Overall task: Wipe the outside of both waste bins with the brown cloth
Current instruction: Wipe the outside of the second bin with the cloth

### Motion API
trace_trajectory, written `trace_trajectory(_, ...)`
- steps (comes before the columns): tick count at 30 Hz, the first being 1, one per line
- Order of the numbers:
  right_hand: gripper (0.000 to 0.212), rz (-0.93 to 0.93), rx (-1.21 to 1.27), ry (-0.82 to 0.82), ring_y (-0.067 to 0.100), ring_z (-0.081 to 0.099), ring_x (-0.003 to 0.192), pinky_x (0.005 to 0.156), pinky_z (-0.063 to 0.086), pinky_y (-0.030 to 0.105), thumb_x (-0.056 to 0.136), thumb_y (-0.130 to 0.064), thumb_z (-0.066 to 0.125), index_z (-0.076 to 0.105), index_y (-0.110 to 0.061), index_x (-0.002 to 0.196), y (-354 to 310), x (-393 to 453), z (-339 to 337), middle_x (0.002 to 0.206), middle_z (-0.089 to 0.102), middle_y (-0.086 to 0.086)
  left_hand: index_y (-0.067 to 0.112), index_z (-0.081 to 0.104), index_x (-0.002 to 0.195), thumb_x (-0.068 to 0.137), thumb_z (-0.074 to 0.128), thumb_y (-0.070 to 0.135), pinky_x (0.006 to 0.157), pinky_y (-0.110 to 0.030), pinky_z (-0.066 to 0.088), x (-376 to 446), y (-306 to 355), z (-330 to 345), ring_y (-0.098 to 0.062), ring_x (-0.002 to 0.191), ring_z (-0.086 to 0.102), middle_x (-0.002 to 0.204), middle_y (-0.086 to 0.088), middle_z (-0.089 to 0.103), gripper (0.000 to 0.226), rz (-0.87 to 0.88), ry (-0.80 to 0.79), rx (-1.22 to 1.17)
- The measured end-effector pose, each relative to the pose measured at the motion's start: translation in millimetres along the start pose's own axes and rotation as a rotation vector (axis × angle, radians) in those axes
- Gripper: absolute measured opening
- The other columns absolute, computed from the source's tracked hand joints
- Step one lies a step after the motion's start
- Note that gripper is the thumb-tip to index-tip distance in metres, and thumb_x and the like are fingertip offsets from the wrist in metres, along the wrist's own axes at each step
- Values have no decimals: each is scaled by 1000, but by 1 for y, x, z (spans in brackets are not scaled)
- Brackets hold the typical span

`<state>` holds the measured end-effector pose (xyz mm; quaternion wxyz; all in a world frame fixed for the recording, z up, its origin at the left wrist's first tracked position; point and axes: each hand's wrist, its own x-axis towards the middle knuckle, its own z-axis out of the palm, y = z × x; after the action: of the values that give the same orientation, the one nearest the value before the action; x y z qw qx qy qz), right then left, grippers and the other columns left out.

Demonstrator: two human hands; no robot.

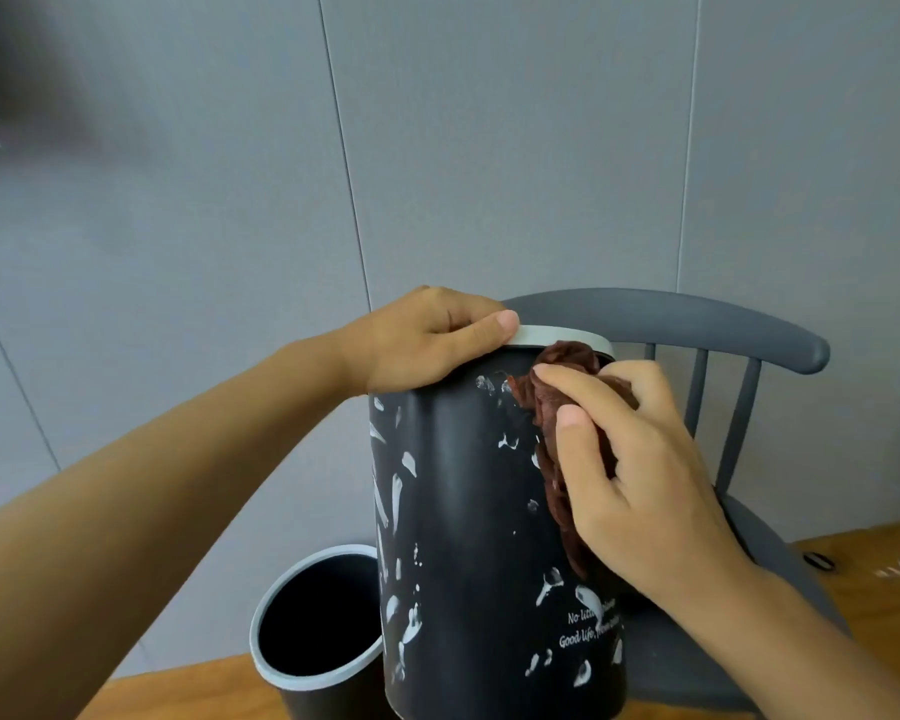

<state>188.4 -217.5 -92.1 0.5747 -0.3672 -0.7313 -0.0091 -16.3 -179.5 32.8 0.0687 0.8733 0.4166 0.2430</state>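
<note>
The left hand grips the pale rim of a dark patterned waste bin, while the right hand presses a bunched brown cloth against its upper side. A second, open-topped bin stands just beside it at lower left; a grey chair crowds the right.
</note>
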Motion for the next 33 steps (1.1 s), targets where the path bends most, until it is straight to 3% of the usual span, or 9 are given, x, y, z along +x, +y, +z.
trace_trajectory(3, 31, 84, 13, 95, -10, 53, 105, 86, 40, 0, 94, -40, 62, 61, -33, 124, -3, 3, 2, 109, 49, -17, 22, 59, 79, 108, 44, 36, 64, -19, 38, 0, -2, 5, -3, 62, 46, 65, 16, 52, 35, -21, 27, -12)
trace_trajectory(6, 39, 155, -25, 83, -8, 55, 96, 75, 44, 0, 85, -41, 67, 65, -28, 123, -2, 8, 4, 106, 49, -12, 28, 66, 97, 101, 41, 34, 79, -30, 49, -1, 0, 5, -10, 83, 60, 85, 10, 67, 26, -22, 45, -4)
trace_trajectory(12, 32, -95, -53, -182, 9, 57, 87, 70, 49, 18, 86, -32, 70, 66, -33, 118, -9, 3, 1, 104, 46, -13, 28, 66, 104, 105, 40, 32, 86, -43, 51, -4, -1, 8, -16, 89, 64, 89, 3, 69, 26, -14, 94, 73)
trace_trajectory(14, 30, -184, -97, -267, 10, 54, 83, 66, 50, 24, 86, -35, 63, 67, -32, 115, -9, 0, -1, 102, 45, -12, 28, 66, 104, 106, 40, 31, 85, -42, 51, -3, -1, 9, -17, 88, 64, 87, 4, 69, 26, -11, 104, 82)
trace_trajectory(17, 32, -108, -95, -137, 8, 56, 87, 70, 49, 19, 86, -37, 62, 69, -33, 118, 0, 10, -4, 103, 48, -13, 27, 67, 104, 107, 42, 28, 80, -40, 50, -2, 1, 12, -17, 83, 62, 83, 3, 68, 26, -1, 124, 103)
trace_trajectory(22, 41, -54, -214, -21, 19, 53, 99, 76, 52, 34, 91, -47, 56, 64, -32, 129, 0, 11, 3, 114, 48, -10, 26, 67, 104, 107, 41, 27, 74, -38, 48, -1, 0, 14, -17, 76, 60, 78, 2, 66, 26, 27, 152, 144)
trace_trajectory(25, 45, -102, -245, -49, 18, 53, 101, 75, 55, 33, 96, -46, 52, 62, -27, 136, -6, -2, 6, 119, 49, -4, 29, 66, 106, 107, 40, 30, 70, -34, 48, -3, -1, 14, -14, 70, 59, 73, 4, 65, 27, 38, 167, 155)
trace_trajectory(29, 38, -221, -299, -96, 17, 55, 90, 66, 52, 28, 92, -36, 59, 71, -27, 126, -5, -3, -4, 108, 53, -5, 34, 65, 106, 106, 39, 34, 64, -32, 48, -5, -1, 17, -13, 64, 57, 67, 5, 61, 26, 58, 184, 178)
trace_trajectory(33, 32, -49, -323, 5, 17, 53, 78, 61, 39, 19, 86, -22, 73, 74, -27, 118, 5, 11, -11, 97, 52, -8, 31, 65, 105, 104, 39, 35, 63, -25, 44, -6, 2, 19, -14, 65, 56, 68, 6, 61, 27, 64, 189, 184)
